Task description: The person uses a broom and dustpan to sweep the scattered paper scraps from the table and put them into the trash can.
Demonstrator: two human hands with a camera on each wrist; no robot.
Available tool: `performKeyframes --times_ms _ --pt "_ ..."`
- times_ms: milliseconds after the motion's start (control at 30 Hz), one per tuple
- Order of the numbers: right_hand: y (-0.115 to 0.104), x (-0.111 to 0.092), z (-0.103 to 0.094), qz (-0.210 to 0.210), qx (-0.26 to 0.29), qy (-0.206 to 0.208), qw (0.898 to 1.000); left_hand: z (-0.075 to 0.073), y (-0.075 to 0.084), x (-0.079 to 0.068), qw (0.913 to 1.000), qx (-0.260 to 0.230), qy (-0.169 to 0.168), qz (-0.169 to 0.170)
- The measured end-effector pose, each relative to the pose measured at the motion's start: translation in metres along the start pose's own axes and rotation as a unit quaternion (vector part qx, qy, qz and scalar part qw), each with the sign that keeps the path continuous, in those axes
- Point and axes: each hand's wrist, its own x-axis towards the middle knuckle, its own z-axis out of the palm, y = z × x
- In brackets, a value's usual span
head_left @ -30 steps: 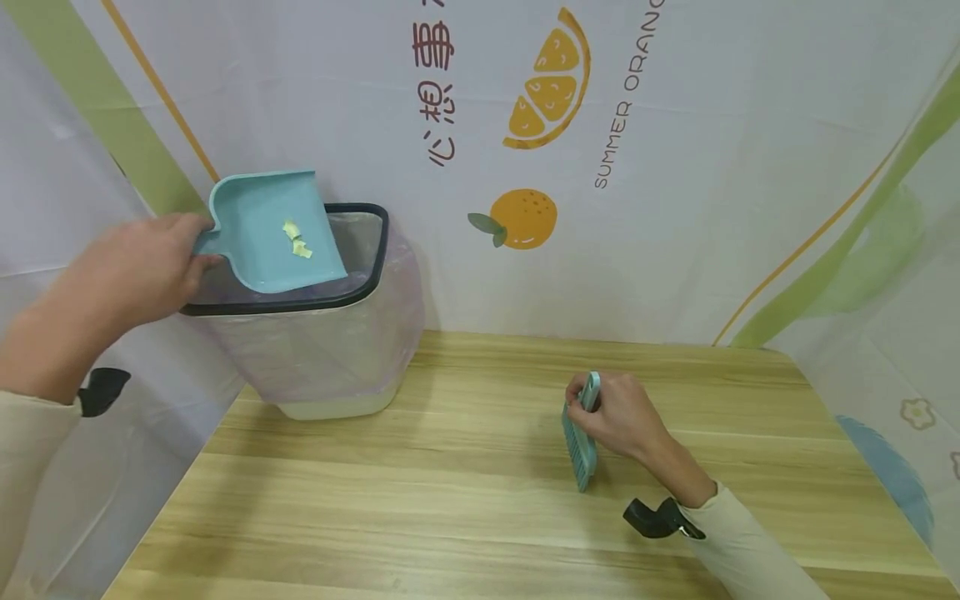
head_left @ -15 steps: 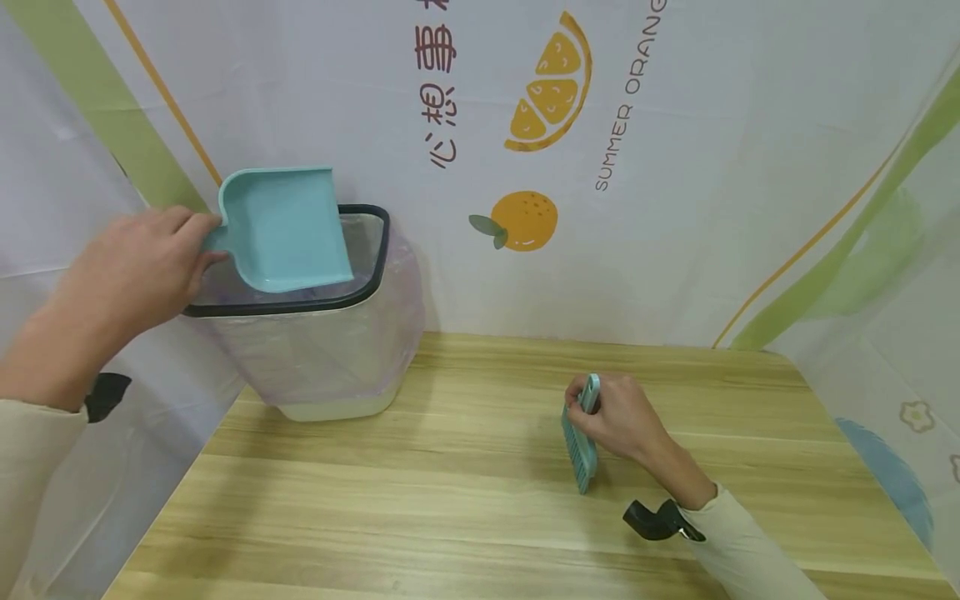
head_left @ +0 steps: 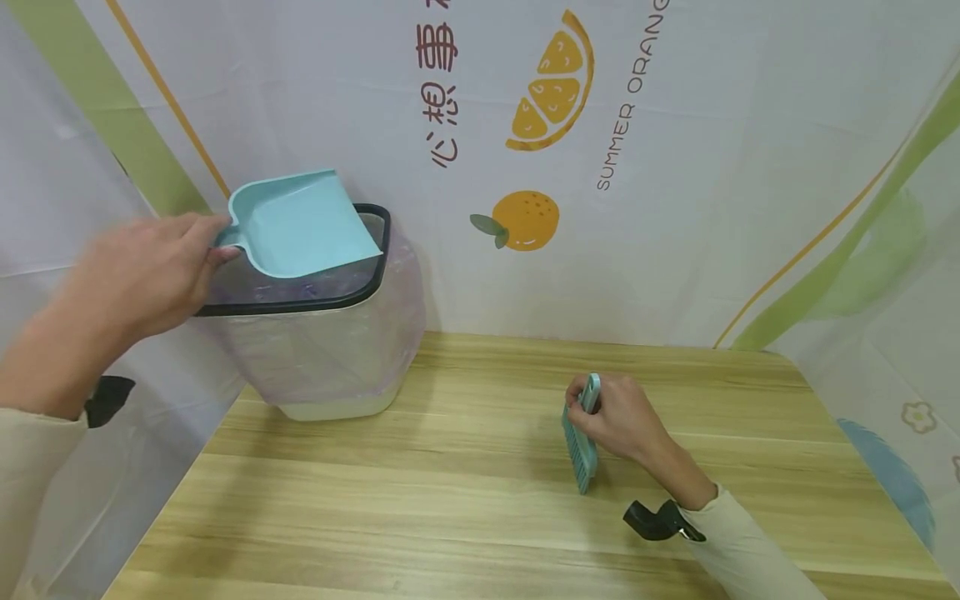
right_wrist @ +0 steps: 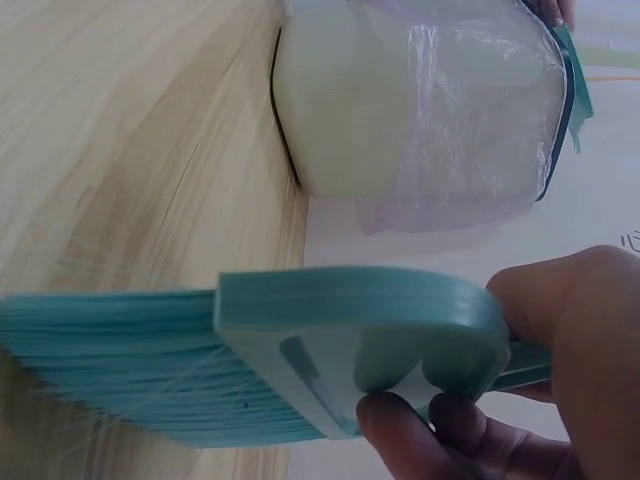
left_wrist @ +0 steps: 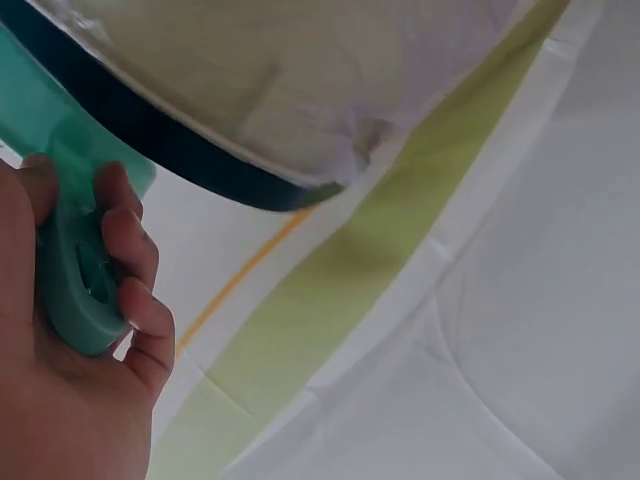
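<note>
My left hand [head_left: 150, 267] grips the handle of a light blue dustpan [head_left: 303, 225], held over the mouth of a trash bin [head_left: 322, 358]. The pan's surface is bare, and its front edge reaches the bin's dark rim on the right. In the left wrist view, the fingers [left_wrist: 130, 240] curl round the handle. My right hand [head_left: 618, 412] holds a matching small brush [head_left: 581, 442] at the table, bristles down. In the right wrist view, thumb and fingers pinch the brush [right_wrist: 360, 320] by its head and handle. What lies inside the bin is mostly hidden.
The wooden table [head_left: 465, 500] spans the front, with the bin at its back left corner. A thin purplish bag [head_left: 405, 292] lines the bin and hangs over its outside. Behind hangs a white printed cloth [head_left: 675, 233] with fruit pictures and green stripes.
Two pale yellow-green scraps on the dustpan have gone from it. The dustpan has shifted right and changed tilt over the bin. The right hand and brush have stayed in place.
</note>
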Motion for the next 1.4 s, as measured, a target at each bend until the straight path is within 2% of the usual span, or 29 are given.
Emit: performKeyframes --times_ms 67,167,267,433,567,767,1067,1167,1400 --pt "0.0 0.0 0.0 0.002 -0.001 -0.001 1.0 -0.002 0.005 0.002 0.9992 -0.01 -0.03 -0.023" --pt "0.0 0.0 0.0 0.001 -0.003 -0.002 1.0 -0.004 0.014 0.006 0.9969 -0.025 -0.064 -0.039" --pt "0.0 -0.001 -0.001 0.0 -0.003 -0.001 1.0 -0.005 0.021 0.009 0.9953 -0.037 -0.084 -0.032" --pt "0.0 -0.001 -0.001 0.0 -0.003 -0.001 1.0 -0.003 0.036 0.012 0.9947 -0.051 -0.087 -0.018" --pt "0.0 0.0 -0.001 0.0 -0.004 -0.003 1.0 0.001 0.051 0.011 0.9949 -0.071 -0.072 -0.004" --pt "0.0 0.0 -0.001 0.0 -0.006 -0.006 1.0 0.011 0.073 0.009 0.9932 -0.099 -0.034 0.051" --pt "-0.001 0.0 -0.002 0.0 -0.009 -0.006 1.0 0.022 0.104 0.008 0.982 -0.142 0.028 0.121" --pt "-0.001 0.0 -0.001 0.002 -0.01 -0.007 1.0 0.024 0.114 0.009 0.9769 -0.155 0.035 0.143" --pt "-0.002 0.0 -0.002 0.004 -0.008 -0.007 1.0 0.032 0.134 0.005 0.9651 -0.191 0.017 0.179"
